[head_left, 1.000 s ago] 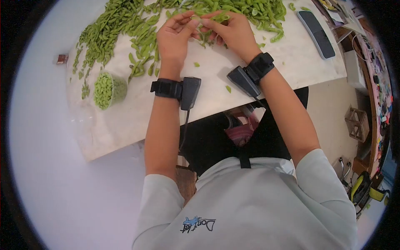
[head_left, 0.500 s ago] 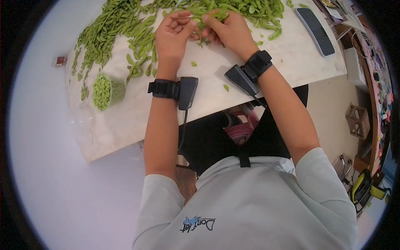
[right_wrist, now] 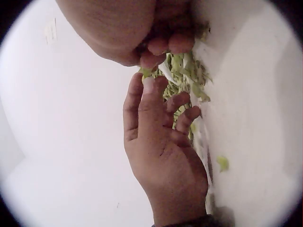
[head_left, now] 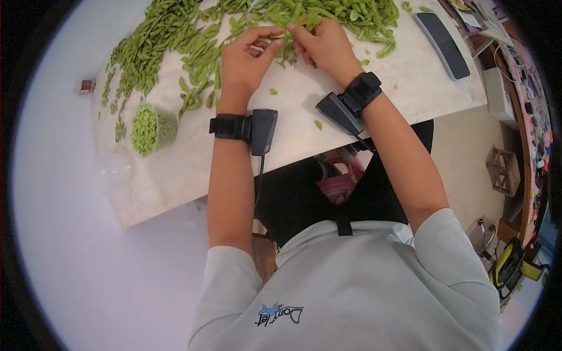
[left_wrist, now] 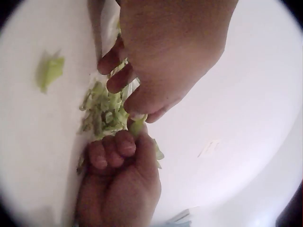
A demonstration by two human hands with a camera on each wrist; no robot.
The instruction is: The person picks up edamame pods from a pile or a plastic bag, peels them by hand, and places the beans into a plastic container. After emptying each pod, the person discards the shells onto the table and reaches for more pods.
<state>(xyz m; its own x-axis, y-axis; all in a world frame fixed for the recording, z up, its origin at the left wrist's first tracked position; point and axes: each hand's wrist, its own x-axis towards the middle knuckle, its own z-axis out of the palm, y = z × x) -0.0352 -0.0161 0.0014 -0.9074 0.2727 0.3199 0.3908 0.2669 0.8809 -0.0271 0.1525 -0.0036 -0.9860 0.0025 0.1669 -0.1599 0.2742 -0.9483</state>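
Note:
In the head view, the left hand (head_left: 244,63) and right hand (head_left: 331,49) meet at the table's far side, before heaped green pods (head_left: 374,17). Thumb and forefinger of the left hand (left_wrist: 165,56) pinch one end of a small green pod (left_wrist: 138,126), its other fingers spread. The right hand (left_wrist: 124,189) pinches the pod's other end, remaining fingers curled inward. From the right wrist view, the pod (right_wrist: 147,73) shows between the right hand (right_wrist: 118,26) above and left hand (right_wrist: 163,146) below. More pods (head_left: 158,35) lie to the left.
A clear cup of shelled green beans (head_left: 144,130) stands near the table's left side. A phone (head_left: 443,45) lies at the right. Small green scraps (head_left: 318,125) dot the pale tabletop (head_left: 293,111). Shelving and a wooden crate (head_left: 502,171) are farther right.
The left hand's fingers have lowered and straightened toward the right hand. The right hand has stayed nearly in place, its pinch shifting slightly. The cup and phone have not moved.

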